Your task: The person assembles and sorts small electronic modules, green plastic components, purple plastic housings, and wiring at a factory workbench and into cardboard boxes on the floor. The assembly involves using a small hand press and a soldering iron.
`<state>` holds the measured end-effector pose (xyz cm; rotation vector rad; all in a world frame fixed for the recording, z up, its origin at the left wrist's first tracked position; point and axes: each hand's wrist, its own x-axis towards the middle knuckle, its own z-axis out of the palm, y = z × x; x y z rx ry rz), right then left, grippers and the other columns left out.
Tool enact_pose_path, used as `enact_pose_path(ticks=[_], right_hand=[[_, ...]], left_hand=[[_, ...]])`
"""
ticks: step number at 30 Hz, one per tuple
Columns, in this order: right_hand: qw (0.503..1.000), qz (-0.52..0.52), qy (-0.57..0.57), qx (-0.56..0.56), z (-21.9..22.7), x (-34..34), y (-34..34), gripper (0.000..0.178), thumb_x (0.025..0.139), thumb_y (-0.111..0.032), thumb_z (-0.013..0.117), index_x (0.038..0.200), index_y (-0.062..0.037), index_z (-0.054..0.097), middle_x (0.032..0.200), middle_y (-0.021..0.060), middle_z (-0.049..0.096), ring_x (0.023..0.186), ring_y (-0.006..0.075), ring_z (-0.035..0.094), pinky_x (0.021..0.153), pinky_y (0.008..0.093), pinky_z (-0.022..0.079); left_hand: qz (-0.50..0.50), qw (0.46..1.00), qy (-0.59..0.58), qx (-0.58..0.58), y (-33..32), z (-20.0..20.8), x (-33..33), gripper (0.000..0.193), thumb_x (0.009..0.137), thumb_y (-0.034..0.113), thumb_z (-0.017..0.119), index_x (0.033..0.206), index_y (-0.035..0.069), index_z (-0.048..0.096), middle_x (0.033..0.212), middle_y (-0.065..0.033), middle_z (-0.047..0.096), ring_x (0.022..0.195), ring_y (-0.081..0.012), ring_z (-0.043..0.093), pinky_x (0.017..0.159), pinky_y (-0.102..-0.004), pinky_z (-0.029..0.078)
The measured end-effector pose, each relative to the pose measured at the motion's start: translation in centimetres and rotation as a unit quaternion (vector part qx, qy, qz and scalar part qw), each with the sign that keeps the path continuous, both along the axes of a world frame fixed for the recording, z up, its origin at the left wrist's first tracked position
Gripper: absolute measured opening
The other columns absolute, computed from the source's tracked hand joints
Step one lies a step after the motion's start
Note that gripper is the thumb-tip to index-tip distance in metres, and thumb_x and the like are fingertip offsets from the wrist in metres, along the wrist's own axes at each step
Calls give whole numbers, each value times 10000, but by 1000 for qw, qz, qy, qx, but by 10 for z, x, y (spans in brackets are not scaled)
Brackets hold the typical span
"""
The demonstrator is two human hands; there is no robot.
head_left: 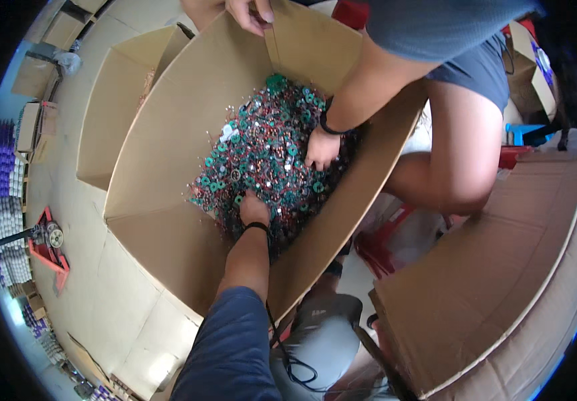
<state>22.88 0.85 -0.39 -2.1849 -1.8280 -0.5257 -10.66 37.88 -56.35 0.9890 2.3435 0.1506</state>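
Note:
A large cardboard box (168, 147) holds a heap of small wired parts (268, 154): green rings, copper-coloured bits and thin red wires. My left hand (255, 208), with a black band at the wrist, reaches down into the near side of the heap. Its fingers curl in among the parts, and whatever they grip is hidden. My right hand does not show. Across from me, a co-worker's hand (322, 148) touches the heap's right side. Their other hand (251, 15) rests at the box's far edge. A white piece (229, 133) lies on top of the heap.
Another cardboard box (114, 100) stands to the left. A big cardboard piece (482, 267) bends along the right, near a red stool (382, 244). A red wheeled frame (49, 244) is on the floor by stacked purple and white goods (4, 174). A black cable (295, 364) hangs below.

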Motion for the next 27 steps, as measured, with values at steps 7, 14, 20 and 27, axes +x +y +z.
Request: enact_pose_path(ticks=[7,14,20,27], right_hand=[[991,-43,-56,-116,-22,-14,42,906,749,-212,740,1468,31,244,1415,262,391,1272,425,396,1075,536,313],[985,-98,-81,-116,5,14,-10,938,701,-179,721,1493,13,257,1444,258,374,1309,427,367,1108,547,277],[991,-29,107,-78,61,-8,-26,969,738,-195,744,1537,-24,223,1530,282,281,1436,435,261,1187,534,211],[983,-32,-25,178,180,3,-115,782,924,-291,618,1551,-42,222,1533,261,357,1420,409,360,1176,538,236]], left_hand=[[-12,995,-63,74,-20,8,1,218,862,200,680,689,73,640,828,-164,686,737,-364,650,672,-450,521],[20,863,-475,172,-8,225,32,68,886,86,734,886,58,673,757,-4,646,590,-83,553,545,-229,468],[-55,758,-587,277,-80,415,-2,106,966,76,636,1058,27,616,841,-6,631,657,-55,550,541,-178,444],[-257,634,-639,351,-188,574,-11,50,982,50,594,1029,35,583,983,-60,587,731,-75,544,581,-198,434]])
